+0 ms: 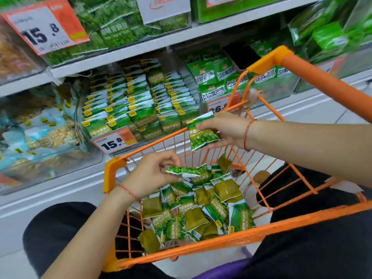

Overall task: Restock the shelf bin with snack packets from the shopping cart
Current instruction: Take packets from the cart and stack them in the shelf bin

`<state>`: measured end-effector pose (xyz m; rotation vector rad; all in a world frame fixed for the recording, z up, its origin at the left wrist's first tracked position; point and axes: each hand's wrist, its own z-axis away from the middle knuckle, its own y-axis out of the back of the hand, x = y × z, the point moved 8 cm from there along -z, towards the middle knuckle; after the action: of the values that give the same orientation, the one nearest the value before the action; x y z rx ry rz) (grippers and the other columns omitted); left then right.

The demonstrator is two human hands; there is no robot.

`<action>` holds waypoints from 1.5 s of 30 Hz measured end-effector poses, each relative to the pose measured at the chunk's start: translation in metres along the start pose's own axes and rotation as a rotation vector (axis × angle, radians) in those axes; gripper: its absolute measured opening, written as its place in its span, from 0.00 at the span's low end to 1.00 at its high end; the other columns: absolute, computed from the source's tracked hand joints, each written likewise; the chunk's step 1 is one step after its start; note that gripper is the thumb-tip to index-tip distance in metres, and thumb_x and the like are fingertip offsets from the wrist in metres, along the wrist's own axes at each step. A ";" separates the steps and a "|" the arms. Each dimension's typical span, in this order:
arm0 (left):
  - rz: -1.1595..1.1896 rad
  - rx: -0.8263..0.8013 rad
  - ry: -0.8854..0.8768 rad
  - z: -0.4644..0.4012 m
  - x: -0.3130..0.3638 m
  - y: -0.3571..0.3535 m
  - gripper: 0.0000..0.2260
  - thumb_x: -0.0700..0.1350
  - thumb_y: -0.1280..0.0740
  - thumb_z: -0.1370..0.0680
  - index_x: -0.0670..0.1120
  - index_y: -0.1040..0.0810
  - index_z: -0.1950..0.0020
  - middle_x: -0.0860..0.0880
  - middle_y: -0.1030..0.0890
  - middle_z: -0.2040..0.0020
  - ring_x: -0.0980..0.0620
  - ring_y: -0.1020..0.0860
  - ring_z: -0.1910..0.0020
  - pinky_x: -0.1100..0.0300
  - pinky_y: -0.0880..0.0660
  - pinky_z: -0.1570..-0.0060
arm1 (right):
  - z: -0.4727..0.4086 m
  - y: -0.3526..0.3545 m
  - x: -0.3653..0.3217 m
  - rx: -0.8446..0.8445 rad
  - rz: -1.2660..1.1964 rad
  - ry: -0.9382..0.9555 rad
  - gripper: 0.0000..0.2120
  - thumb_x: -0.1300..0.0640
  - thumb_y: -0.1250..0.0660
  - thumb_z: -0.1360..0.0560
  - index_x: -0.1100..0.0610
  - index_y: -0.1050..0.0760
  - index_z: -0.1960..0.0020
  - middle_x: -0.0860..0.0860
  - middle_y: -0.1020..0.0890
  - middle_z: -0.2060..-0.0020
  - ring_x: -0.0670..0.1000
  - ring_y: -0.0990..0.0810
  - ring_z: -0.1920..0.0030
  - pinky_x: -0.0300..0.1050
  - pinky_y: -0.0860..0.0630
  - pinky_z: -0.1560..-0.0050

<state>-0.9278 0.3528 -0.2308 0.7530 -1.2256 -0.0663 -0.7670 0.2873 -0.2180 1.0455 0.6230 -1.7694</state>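
- Left hand [153,174] pinches one packet [184,171] above the cart [221,243].
- Right hand [223,129] grips another packet [203,131].
- Step: carrying packets over; next, probably stand both in the shelf bin [138,109].

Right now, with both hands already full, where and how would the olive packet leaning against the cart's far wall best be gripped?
The olive packet stands tilted against the orange cart's far wall, its top edge free above the pile. Probably best to come from above and pinch that upper edge between thumb and fingers, since its lower part is tucked among other packets.
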 end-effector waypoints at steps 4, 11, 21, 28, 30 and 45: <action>0.059 0.326 -0.090 0.014 0.007 0.031 0.13 0.30 0.28 0.31 0.45 0.27 0.59 0.57 0.18 0.48 0.56 0.20 0.46 0.54 0.23 0.46 | 0.005 -0.010 0.011 -0.026 -0.076 -0.029 0.36 0.61 0.31 0.25 0.61 0.47 0.24 0.54 0.42 0.26 0.54 0.35 0.30 0.46 0.19 0.58; 0.006 0.620 -0.297 0.021 0.033 0.025 0.24 0.25 0.35 0.34 0.55 0.33 0.56 0.64 0.28 0.36 0.66 0.29 0.36 0.72 0.31 0.42 | 0.015 -0.038 0.004 -0.250 -0.204 -0.040 0.03 0.65 0.38 0.22 0.58 0.29 0.53 0.50 0.20 0.60 0.47 0.18 0.63 0.48 0.19 0.54; -0.131 0.546 -0.369 0.028 0.030 0.012 0.21 0.46 0.38 0.25 0.46 0.33 0.32 0.74 0.34 0.38 0.70 0.33 0.36 0.70 0.36 0.35 | 0.024 -0.056 0.005 -0.380 -0.235 0.070 0.11 0.54 0.30 0.31 0.57 0.27 0.51 0.53 0.20 0.50 0.54 0.21 0.45 0.55 0.21 0.44; 0.119 0.447 -0.138 0.018 0.016 0.010 0.21 0.52 0.46 0.17 0.56 0.44 0.25 0.69 0.40 0.30 0.68 0.37 0.31 0.72 0.37 0.36 | 0.014 -0.046 0.014 -0.232 -0.026 0.095 0.37 0.63 0.25 0.32 0.60 0.38 0.27 0.59 0.30 0.33 0.56 0.26 0.36 0.48 0.19 0.54; 0.320 0.385 0.105 0.008 0.007 0.008 0.23 0.54 0.48 0.18 0.54 0.50 0.24 0.64 0.43 0.28 0.62 0.41 0.28 0.64 0.41 0.31 | 0.020 -0.048 0.004 -0.222 0.122 0.199 0.25 0.62 0.28 0.29 0.56 0.31 0.33 0.54 0.22 0.45 0.48 0.21 0.49 0.40 0.22 0.59; 0.045 0.555 0.000 -0.069 0.032 0.109 0.28 0.58 0.48 0.19 0.51 0.52 0.21 0.58 0.28 0.37 0.56 0.30 0.39 0.60 0.37 0.42 | -0.040 -0.028 -0.082 -0.008 0.144 0.364 0.30 0.58 0.25 0.31 0.50 0.34 0.34 0.49 0.25 0.42 0.51 0.26 0.40 0.48 0.28 0.38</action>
<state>-0.8938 0.4552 -0.1537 1.2027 -1.2727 0.3233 -0.7629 0.3686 -0.1688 1.3868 0.7543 -1.4617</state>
